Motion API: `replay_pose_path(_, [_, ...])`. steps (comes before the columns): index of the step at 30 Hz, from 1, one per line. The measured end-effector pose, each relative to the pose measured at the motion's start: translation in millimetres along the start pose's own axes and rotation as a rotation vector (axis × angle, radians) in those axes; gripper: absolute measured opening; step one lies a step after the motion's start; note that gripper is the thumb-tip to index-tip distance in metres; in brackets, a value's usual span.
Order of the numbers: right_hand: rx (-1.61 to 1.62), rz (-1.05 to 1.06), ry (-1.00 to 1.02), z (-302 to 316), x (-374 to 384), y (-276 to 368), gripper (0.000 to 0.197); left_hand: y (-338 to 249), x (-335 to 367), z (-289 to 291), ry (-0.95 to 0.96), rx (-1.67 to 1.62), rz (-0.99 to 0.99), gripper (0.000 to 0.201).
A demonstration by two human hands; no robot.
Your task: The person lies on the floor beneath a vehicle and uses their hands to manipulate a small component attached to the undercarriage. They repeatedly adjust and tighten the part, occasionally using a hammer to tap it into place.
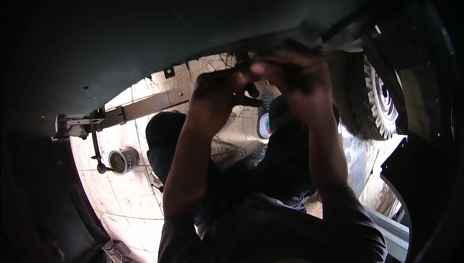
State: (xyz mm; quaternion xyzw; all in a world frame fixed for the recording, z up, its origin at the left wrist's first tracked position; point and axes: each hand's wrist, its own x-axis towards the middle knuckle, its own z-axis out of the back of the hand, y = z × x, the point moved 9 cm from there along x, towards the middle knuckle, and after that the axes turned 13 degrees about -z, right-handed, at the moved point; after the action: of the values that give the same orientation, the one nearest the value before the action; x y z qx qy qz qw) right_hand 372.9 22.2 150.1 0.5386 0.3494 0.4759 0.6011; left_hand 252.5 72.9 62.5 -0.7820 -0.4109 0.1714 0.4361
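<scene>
Both my hands are raised at the lower edge of a dark vehicle body panel (159,36). My left hand (212,96) has its fingers bent and closed near a small dark part at the edge. Close beside it, my right hand (302,81) is closed too, its fingertips almost meeting those of the left. Shadow and some blur hide what the fingers grip. Behind my right hand, the dark underside stays hard to make out.
A brown leaf spring (150,104) runs to a bracket (77,126) at left. Below it, a can (124,160) stands on cracked floor tiles (118,190). A toothed-rim wheel (384,101) is at right. My knees and a shoe (265,124) show between my arms.
</scene>
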Motion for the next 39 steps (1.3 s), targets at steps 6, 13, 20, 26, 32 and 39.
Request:
replay_pose_path(6, [-0.113,0.112,-0.155,5,-18,12,0.013,-5,1,-9,0.076,0.0,-0.024,0.033])
replay_pose_path(13, [-0.107,-0.001,-0.087,2,-12,6,0.016,-5,-1,-3,0.03,-0.012,0.015,0.037])
replay_pose_path(20, [-0.089,0.047,-0.073,-1,-10,7,0.015,-4,-3,-8,0.009,-0.052,0.025,0.038])
replay_pose_path(26, [-0.088,0.061,-0.064,1,-11,4,0.014,-5,-4,-6,-0.021,-0.084,0.04,0.035])
replay_pose_path(32, [0.021,-0.006,-0.017,-2,0,7,0.014,-4,-1,-5,0.001,-0.123,0.014,0.032])
replay_pose_path(39, [-0.028,0.032,-0.019,1,4,10,0.013,-4,3,-4,0.049,-0.044,0.019,0.036])
